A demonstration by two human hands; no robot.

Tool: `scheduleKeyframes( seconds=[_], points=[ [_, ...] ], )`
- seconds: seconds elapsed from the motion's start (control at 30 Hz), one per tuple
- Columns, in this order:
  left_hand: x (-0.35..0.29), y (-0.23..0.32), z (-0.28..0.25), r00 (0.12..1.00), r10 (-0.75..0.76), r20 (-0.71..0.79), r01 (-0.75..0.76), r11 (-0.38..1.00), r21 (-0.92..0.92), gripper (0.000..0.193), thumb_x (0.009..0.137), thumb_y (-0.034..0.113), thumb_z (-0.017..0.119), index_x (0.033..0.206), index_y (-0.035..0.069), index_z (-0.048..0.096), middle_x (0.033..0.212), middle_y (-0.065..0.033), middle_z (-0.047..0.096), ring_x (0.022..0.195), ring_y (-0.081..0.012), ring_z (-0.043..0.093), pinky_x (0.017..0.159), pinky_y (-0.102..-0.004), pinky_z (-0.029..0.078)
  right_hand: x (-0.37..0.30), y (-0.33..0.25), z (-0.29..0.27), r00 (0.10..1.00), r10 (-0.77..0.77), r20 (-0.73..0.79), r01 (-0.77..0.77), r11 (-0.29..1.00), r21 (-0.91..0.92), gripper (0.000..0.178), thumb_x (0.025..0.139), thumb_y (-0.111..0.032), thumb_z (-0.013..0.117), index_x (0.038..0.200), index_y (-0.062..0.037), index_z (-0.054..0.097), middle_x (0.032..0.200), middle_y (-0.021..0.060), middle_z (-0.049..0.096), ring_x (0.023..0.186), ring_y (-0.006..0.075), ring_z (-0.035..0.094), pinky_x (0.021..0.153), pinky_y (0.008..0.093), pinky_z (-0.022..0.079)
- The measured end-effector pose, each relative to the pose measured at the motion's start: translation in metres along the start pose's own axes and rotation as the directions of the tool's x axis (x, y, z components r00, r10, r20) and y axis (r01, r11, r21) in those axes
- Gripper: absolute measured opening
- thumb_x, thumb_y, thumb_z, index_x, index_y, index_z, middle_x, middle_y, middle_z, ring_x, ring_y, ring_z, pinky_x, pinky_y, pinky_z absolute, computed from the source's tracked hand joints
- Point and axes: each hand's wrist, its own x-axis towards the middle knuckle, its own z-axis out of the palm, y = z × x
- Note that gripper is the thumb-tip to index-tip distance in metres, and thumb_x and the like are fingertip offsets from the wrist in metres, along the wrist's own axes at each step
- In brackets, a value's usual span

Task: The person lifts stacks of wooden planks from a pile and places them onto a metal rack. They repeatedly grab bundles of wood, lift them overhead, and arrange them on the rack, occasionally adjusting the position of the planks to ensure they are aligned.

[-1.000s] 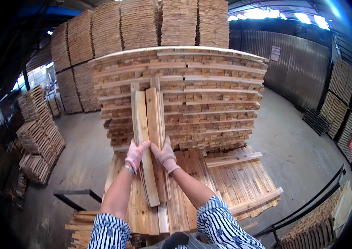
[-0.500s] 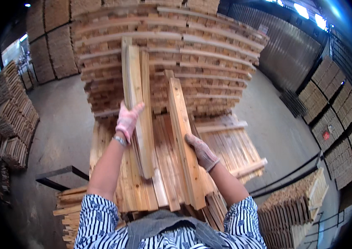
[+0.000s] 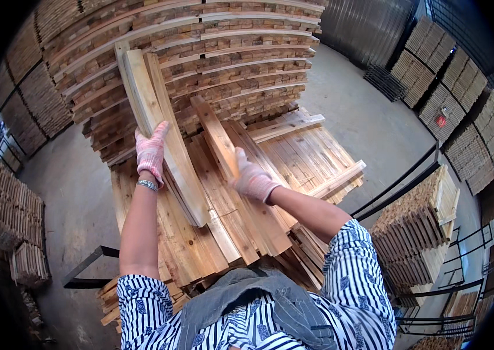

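Observation:
My left hand (image 3: 152,150), in a pinkish knit glove, is closed around several long wooden boards (image 3: 180,175) held together, tilted with their upper ends away from me. To their right, my right hand (image 3: 254,176), gloved as well, grips a single wooden board (image 3: 213,129) slanting the same way. The palm and glove hide part of this board, and its lower end blends with the wood beneath. Under both hands lies a layer of boards (image 3: 191,256) set side by side, running away from me.
Beyond rises a tall lumber stack (image 3: 241,55) with strips between layers. Crosswise strips (image 3: 287,127) lie on the boards at right. Black metal bars (image 3: 92,268) stand at left, and a black rail (image 3: 398,189) at right. More stacks (image 3: 413,233) line both sides of the concrete floor (image 3: 346,87).
The view has turned right, shifting the scene leftward. My right hand has come up and inward with its board, now nearer the layer. My left hand keeps its hold on the boards.

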Motion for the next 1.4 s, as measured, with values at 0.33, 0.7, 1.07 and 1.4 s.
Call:
scheduleKeyframes(
  seconds=[0.33,0.7,1.07,1.4],
  points=[
    [-0.004,0.005,0.002,0.998,-0.038,0.056,0.043,0.994,-0.103,0.081,0.087,0.022,0.079,0.149,0.000,0.030,0.127,-0.0118,0.062,0.113,-0.0188,0.061,0.099,-0.0323,0.048,0.043,0.190,-0.038,0.993,0.085,-0.077,-0.074,0.988,0.134,0.088,0.091,-0.040,0.057,0.158,-0.0027,0.014,0.129,0.0359,0.057,0.121,0.0453,0.058,0.103,0.0466,0.046],
    [-0.004,0.008,-0.006,1.000,0.019,0.003,-0.019,0.999,-0.031,0.080,0.085,0.026,0.081,0.144,-0.002,0.035,0.123,-0.0117,0.063,0.111,-0.0183,0.060,0.096,-0.0315,0.048,0.058,0.133,0.008,0.966,0.012,-0.259,-0.057,0.985,-0.165,0.067,0.099,-0.047,0.050,0.146,-0.0013,0.039,0.136,0.0273,0.055,0.126,0.0395,0.055,0.106,0.0470,0.043],
    [-0.002,-0.002,-0.008,1.000,-0.004,-0.019,0.004,1.000,-0.008,0.087,0.085,0.027,0.082,0.147,-0.005,0.031,0.127,-0.0137,0.062,0.111,-0.0193,0.061,0.099,-0.0311,0.046,0.004,0.042,0.005,0.941,-0.277,-0.192,0.299,0.949,0.096,0.072,0.091,-0.025,0.061,0.153,-0.0027,0.029,0.137,0.0278,0.044,0.123,0.0436,0.048,0.108,0.0443,0.042],
    [-0.003,0.000,0.005,0.999,0.033,0.029,-0.032,0.999,-0.038,0.089,0.084,0.028,0.082,0.148,-0.005,0.030,0.130,-0.0126,0.061,0.114,-0.0199,0.058,0.100,-0.0312,0.045,-0.023,0.075,0.029,0.968,-0.218,-0.122,0.144,0.885,-0.442,0.059,0.095,-0.041,0.053,0.147,-0.0144,0.042,0.145,0.0269,0.044,0.132,0.0416,0.046,0.110,0.0495,0.037]
  ],
)
